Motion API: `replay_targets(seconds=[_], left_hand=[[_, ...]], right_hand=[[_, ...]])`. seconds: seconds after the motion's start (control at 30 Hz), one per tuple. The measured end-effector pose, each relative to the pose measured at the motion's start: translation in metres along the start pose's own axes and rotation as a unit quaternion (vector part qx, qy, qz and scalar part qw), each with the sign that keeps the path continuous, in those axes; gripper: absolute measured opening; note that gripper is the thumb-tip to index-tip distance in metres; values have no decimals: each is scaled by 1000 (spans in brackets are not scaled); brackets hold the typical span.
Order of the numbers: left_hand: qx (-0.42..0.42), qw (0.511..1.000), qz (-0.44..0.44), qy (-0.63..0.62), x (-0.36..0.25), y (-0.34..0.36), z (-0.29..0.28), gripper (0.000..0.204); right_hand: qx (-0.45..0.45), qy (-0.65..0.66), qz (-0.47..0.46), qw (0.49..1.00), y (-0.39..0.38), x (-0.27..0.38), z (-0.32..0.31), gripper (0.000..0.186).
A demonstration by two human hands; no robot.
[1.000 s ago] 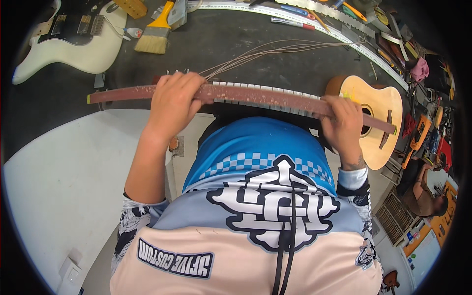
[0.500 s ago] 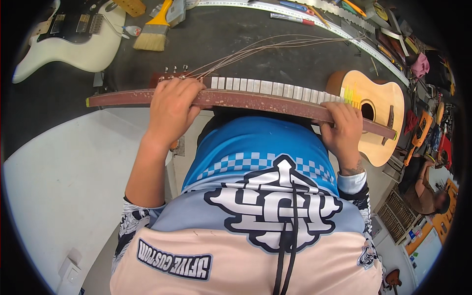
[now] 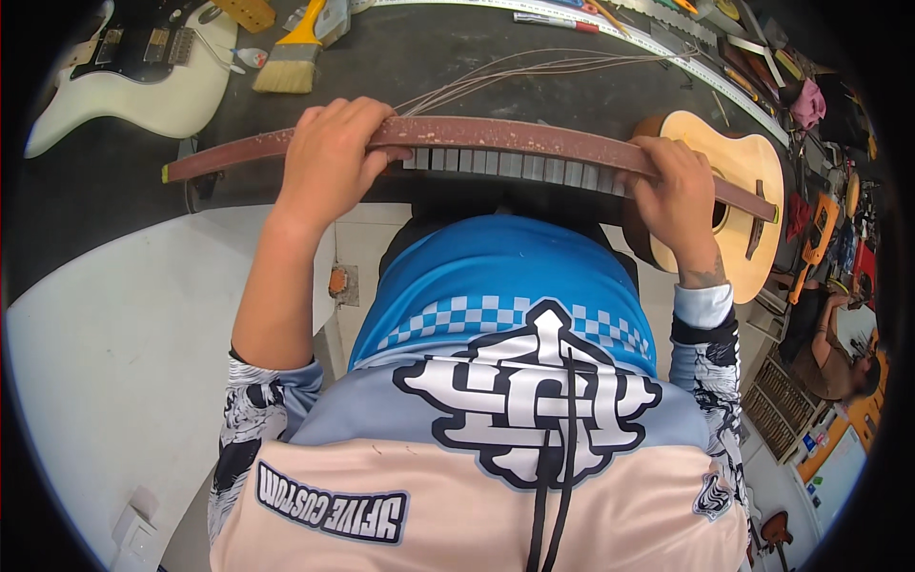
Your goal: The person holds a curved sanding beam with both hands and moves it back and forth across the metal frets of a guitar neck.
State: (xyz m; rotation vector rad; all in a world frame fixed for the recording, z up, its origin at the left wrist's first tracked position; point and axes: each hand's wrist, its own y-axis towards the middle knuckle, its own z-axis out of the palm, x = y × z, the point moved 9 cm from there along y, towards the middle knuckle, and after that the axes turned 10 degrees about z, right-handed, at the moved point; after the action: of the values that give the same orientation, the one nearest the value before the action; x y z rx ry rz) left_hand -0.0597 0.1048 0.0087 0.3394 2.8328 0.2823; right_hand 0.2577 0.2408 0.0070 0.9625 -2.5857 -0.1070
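Note:
My left hand (image 3: 334, 157) and my right hand (image 3: 681, 195) grip a long reddish-brown leveling beam (image 3: 515, 135), its surface flecked and its ends yellow-green. The beam lies lengthwise over the neck of an acoustic guitar. Along that neck, the fretboard (image 3: 534, 167) shows pale strips between the frets, visible below the beam's near edge. The pale wooden guitar body (image 3: 748, 238) is at the right, partly behind my right hand. Loose strings (image 3: 534, 65) trail over the bench from near my left hand. The headstock is hidden behind the beam and my left hand.
A white electric guitar (image 3: 124, 114) lies at the far left, beside a wide paintbrush (image 3: 289, 67). A long ruler (image 3: 734, 103) and a marker (image 3: 556, 21) are at the back. An orange-handled tool (image 3: 815, 250) is at the right; another person (image 3: 827, 357) sits beyond.
Both hands have pushed the beam away from me across the neck, uncovering the fretboard's near side and covering the tuning pegs. My right arm reaches slightly farther right.

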Motion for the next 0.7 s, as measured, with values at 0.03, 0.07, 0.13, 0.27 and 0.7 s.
replay_targets(seconds=[0.03,0.07,0.13,0.27,0.7], left_hand=[[3,1000,-5,-2,1,0,1,39],[3,1000,-5,-2,-1,-2,1,39],[9,1000,-9,7,-6,-8,-1,38],[-17,1000,6,-1,-18,-20,-3,39],[-5,1000,4,2,6,-1,1,39]], right_hand=[[10,-2,3,1000,1,-1,2,37],[7,-1,0,1000,-2,0,1,36],[1,5,-8,1000,-8,8,-2,36],[6,3,-5,1000,-31,13,-4,38],[-13,-2,-8,1000,-4,2,2,38]])
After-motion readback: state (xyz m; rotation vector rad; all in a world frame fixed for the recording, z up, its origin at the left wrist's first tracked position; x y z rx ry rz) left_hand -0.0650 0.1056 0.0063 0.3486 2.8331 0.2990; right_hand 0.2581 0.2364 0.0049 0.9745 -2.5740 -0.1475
